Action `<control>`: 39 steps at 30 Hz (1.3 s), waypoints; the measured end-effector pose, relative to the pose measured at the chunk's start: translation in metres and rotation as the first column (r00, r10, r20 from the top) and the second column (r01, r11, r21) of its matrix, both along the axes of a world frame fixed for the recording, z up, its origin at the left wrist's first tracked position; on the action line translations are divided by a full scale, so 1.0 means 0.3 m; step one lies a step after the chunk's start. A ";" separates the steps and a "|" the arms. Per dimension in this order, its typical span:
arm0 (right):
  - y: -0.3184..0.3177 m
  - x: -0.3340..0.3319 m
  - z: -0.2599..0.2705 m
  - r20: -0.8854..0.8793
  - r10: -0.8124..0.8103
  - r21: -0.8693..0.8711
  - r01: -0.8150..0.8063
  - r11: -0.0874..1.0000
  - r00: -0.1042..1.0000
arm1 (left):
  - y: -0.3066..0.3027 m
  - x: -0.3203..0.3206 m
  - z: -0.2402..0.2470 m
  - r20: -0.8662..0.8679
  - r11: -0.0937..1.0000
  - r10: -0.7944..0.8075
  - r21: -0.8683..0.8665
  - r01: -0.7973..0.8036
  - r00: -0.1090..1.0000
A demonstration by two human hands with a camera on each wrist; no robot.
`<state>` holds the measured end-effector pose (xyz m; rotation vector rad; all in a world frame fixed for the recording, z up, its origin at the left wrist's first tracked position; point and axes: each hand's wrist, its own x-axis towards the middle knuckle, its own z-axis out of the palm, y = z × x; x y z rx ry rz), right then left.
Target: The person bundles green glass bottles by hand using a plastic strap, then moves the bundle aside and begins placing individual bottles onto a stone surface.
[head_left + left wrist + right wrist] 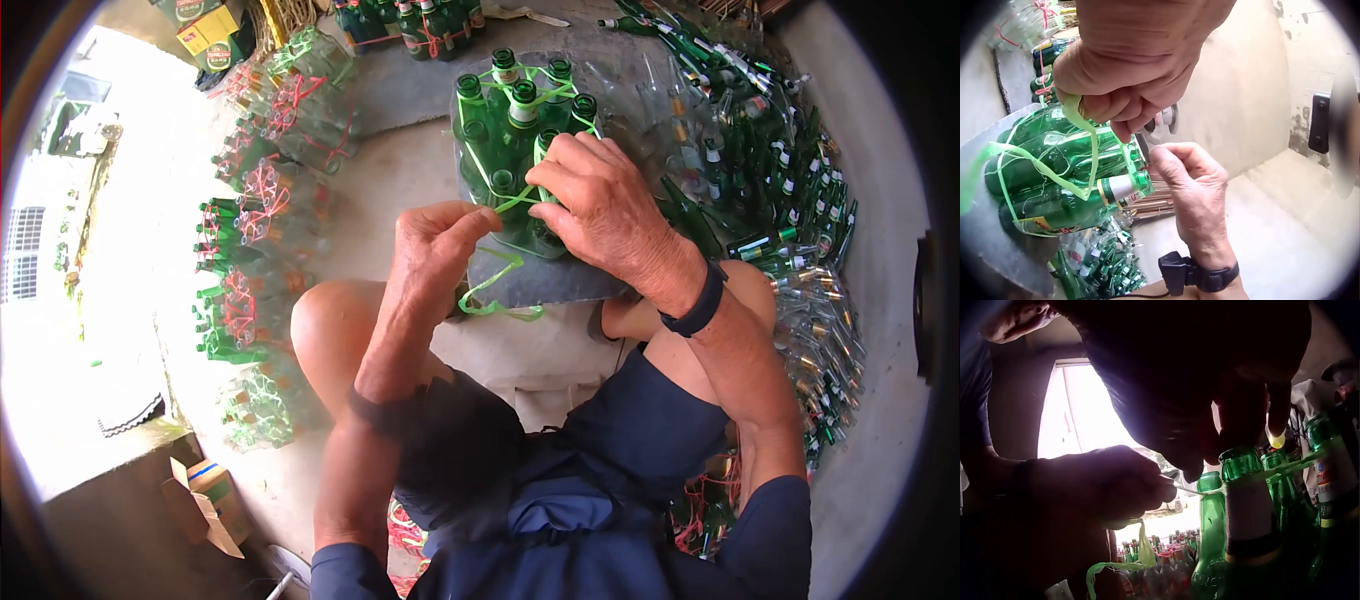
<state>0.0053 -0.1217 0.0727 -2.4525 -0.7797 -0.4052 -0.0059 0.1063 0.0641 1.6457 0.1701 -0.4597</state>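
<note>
A bundle of green glass bottles (523, 125) stands upright on a dark slab (545, 283), with light-green plastic twine (517, 198) looped round the necks. My left hand (432, 245) pinches the twine at the near side of the bundle. A loose tail of twine (1088, 165) hangs from that hand. Close against it, my right hand (610, 205) bends over the near-right bottle necks, thumb and forefinger at the same strand. In the right wrist view the strand runs from the left fingertips to a bottle neck (1240, 465); the right hand is dark there.
Loose green and clear bottles (790, 185) lie heaped along the right wall. Bundles tied with red twine (262, 190) stand in a row at left. More tied bottles (435, 30) stand behind the slab. An open cardboard box (212, 500) lies at lower left.
</note>
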 end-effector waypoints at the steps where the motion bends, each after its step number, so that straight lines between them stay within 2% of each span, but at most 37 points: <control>1: 0.007 -0.018 0.028 0.085 0.006 -0.006 -0.005 1.000 0.996 | 0.002 -0.001 0.003 -0.092 0.996 0.023 -0.083 -0.030 0.995; 2: 0.015 -0.036 0.043 0.171 0.013 -0.014 -0.011 1.000 0.985 | -0.002 -0.003 0.012 -0.134 0.994 0.026 -0.103 -0.040 0.991; 3: 0.023 -0.060 0.041 0.168 0.013 -0.015 -0.011 1.000 0.986 | 0.002 -0.003 0.010 -0.137 0.994 0.026 -0.104 -0.041 0.990; 6: 0.053 -0.176 0.018 -0.192 0.027 0.007 -0.026 1.000 0.981 | 0.014 0.000 0.001 -0.183 0.982 0.012 -0.184 -0.047 0.983; 7: 0.069 -0.221 -0.014 -0.194 0.025 0.007 -0.024 1.000 0.981 | 0.015 0.001 -0.004 -0.178 0.980 0.006 -0.193 -0.041 0.984; 10: 0.126 -0.305 -0.089 -0.485 -0.185 -0.040 0.190 0.981 0.854 | 0.022 0.008 -0.011 -0.198 0.974 -0.010 -0.224 -0.035 0.980; 11: 0.147 -0.296 -0.111 -0.488 -0.188 -0.043 0.191 0.981 0.852 | 0.023 0.007 -0.014 -0.223 0.969 -0.021 -0.245 -0.035 0.975; 12: 0.167 -0.277 -0.148 -0.736 -0.062 0.198 0.302 0.933 0.674 | 0.023 0.007 -0.023 -0.226 0.968 -0.025 -0.249 -0.033 0.974; 13: 0.178 -0.263 -0.181 -0.875 0.141 0.375 0.464 0.803 0.462 | 0.024 0.008 -0.036 -0.237 0.960 -0.021 -0.276 -0.047 0.971; 17: 0.218 -0.274 -0.267 -0.856 0.137 0.421 0.518 0.745 0.499 | 0.031 0.005 -0.038 -0.243 0.940 -0.035 -0.339 -0.050 0.970; 18: 0.238 -0.305 -0.280 -0.818 0.343 0.575 0.622 0.532 0.462 | 0.035 0.005 -0.038 -0.243 0.939 -0.031 -0.339 -0.055 0.970; 19: 0.249 -0.332 -0.289 -0.720 0.529 0.646 0.712 0.274 0.450 | 0.036 0.004 -0.039 -0.208 0.951 -0.045 -0.309 -0.022 0.977; 20: 0.236 -0.352 -0.292 -0.723 0.528 0.642 0.715 0.277 0.445 | 0.035 0.002 -0.041 -0.174 0.960 -0.063 -0.280 0.012 0.983; 22: 0.174 -0.379 -0.268 -0.649 0.692 0.612 0.758 0.226 0.317 | 0.033 0.005 -0.038 -0.175 0.966 -0.058 -0.256 0.012 0.983; 23: 0.151 -0.392 -0.259 -0.651 0.691 0.610 0.759 0.228 0.314 | 0.033 0.004 -0.034 -0.176 0.974 -0.053 -0.227 0.012 0.983; 25: 0.123 -0.417 -0.250 -0.844 0.523 0.427 0.741 0.519 0.121 | 0.029 -0.001 -0.005 -0.157 0.977 -0.064 -0.213 0.030 0.985; 26: 0.121 -0.428 -0.265 -0.844 0.524 0.425 0.742 0.518 0.118 | 0.027 -0.002 0.001 -0.136 0.979 -0.080 -0.199 0.052 0.987; 27: 0.122 -0.436 -0.283 -0.896 0.344 0.442 0.481 0.757 0.282 | 0.028 0.000 -0.012 -0.138 0.979 -0.081 -0.199 0.052 0.987; 28: 0.123 -0.446 -0.294 -0.855 0.201 0.325 0.192 0.926 0.478 | 0.029 0.002 -0.035 -0.155 0.974 -0.071 -0.223 0.035 0.985; 29: 0.128 -0.462 -0.298 -0.857 0.200 0.323 0.193 0.926 0.474 | 0.031 0.002 -0.050 -0.174 0.969 -0.060 -0.245 0.016 0.983; 31: 0.155 -0.477 -0.278 -0.761 0.313 0.570 0.357 0.740 0.568 | 0.030 0.004 -0.043 -0.175 0.969 -0.055 -0.248 0.010 0.983; 32: 0.157 -0.475 -0.293 -0.763 0.316 0.570 0.358 0.739 0.564 | 0.027 0.004 -0.038 -0.173 0.968 -0.055 -0.252 0.010 0.983; 33: 0.158 -0.460 -0.312 -0.683 0.512 0.730 0.487 0.480 0.520 | 0.025 0.005 -0.036 -0.175 0.968 -0.053 -0.249 0.008 0.983; 34: 0.158 -0.448 -0.325 -0.540 0.672 0.779 0.603 0.172 0.506 | 0.022 0.004 -0.034 -0.170 0.974 -0.046 -0.226 0.007 0.984; 35: 0.155 -0.443 -0.330 -0.541 0.673 0.777 0.605 0.171 0.505 | 0.019 0.003 -0.033 -0.165 0.979 -0.040 -0.204 0.006 0.985; 37: 0.158 -0.425 -0.310 -0.495 0.708 0.727 0.686 0.021 0.503 | 0.016 0.003 -0.034 -0.196 0.973 -0.028 -0.230 -0.018 0.980; 39: 0.170 -0.432 -0.361 -0.531 0.701 0.692 0.721 0.036 0.476 | 0.015 0.004 -0.037 -0.228 0.966 -0.022 -0.255 -0.038 0.973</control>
